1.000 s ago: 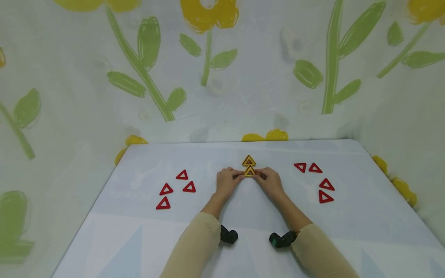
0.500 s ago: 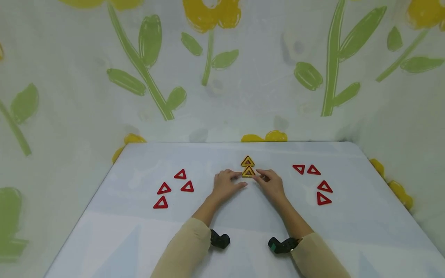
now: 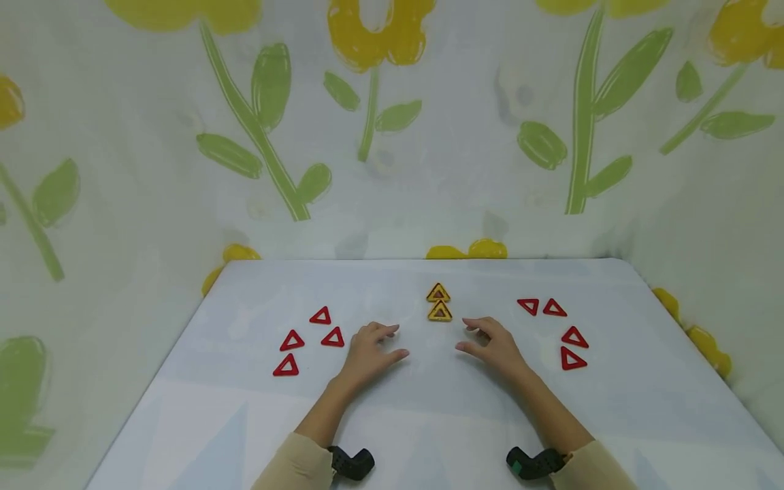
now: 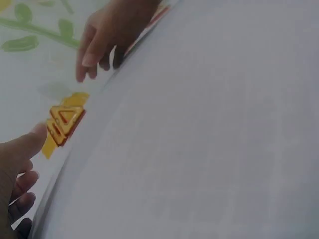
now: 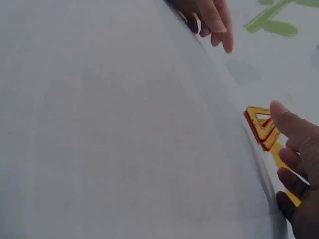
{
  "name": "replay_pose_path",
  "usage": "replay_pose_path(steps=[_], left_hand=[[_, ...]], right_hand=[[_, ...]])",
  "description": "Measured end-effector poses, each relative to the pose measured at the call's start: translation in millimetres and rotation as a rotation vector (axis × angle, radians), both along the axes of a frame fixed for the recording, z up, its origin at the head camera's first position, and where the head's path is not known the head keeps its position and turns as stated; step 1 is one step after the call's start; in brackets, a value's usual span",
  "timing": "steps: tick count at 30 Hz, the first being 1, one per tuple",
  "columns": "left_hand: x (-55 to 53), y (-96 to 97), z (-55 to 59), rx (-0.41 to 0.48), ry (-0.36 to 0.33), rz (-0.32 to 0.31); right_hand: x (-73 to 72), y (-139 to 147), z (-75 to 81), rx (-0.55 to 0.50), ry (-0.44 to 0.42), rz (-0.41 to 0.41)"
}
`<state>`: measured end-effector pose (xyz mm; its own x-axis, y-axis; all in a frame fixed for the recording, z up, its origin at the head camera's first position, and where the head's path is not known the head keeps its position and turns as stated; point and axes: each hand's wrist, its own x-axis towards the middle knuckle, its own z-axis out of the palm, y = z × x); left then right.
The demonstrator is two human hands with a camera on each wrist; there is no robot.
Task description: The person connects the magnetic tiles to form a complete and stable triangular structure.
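Observation:
Two yellow triangle tiles stand in a column at the table's far middle, the far one (image 3: 438,286) just touching the near one (image 3: 439,318) with its base at the near one's tip. Red edges show beneath the yellow in the left wrist view, where the tiles (image 4: 68,117) overlap. My left hand (image 3: 369,350) is held left of the column, thumb and fingers spread apart, holding nothing. On the other side my right hand (image 3: 495,344) mirrors it, also holding nothing, with fingers loosely bent. Both hands are clear of the tiles.
Several red triangle frames (image 3: 333,344) lie loose to the left of my left hand. Another scattered group of red triangle frames (image 3: 554,314) lies at the right. The white table (image 3: 422,395) meets a flower-patterned backdrop (image 3: 453,170) at its far edge.
Both hands have let go of the near yellow tile, left hand first, and drawn back toward me and outward. The two tiles stay in their column.

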<state>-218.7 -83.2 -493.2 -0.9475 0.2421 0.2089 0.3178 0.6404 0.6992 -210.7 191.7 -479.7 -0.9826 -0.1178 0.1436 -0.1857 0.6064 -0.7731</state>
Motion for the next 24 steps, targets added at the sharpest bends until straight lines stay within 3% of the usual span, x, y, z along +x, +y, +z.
replay_pose_path(steps=[5, 10, 17, 20, 24], left_hand=[[6.8, -21.1, -0.7, 0.063, 0.063, 0.098], [9.8, -40.3, 9.0, 0.102, 0.089, 0.152], [15.4, -65.7, 15.9, 0.020, 0.047, 0.207], [17.2, -76.2, 15.7, -0.030, 0.036, 0.228], [17.7, -88.4, 14.1, -0.066, 0.066, 0.249]], right_hand=[[13.6, 18, 2.9, 0.085, 0.075, 0.043], [20.9, 39, 6.5, 0.103, 0.161, 0.047], [35.9, 65, 16.7, 0.074, 0.105, 0.003], [41.9, 79, 22.4, 0.111, 0.089, -0.030], [47.9, 97, 27.9, 0.145, 0.096, -0.064]])
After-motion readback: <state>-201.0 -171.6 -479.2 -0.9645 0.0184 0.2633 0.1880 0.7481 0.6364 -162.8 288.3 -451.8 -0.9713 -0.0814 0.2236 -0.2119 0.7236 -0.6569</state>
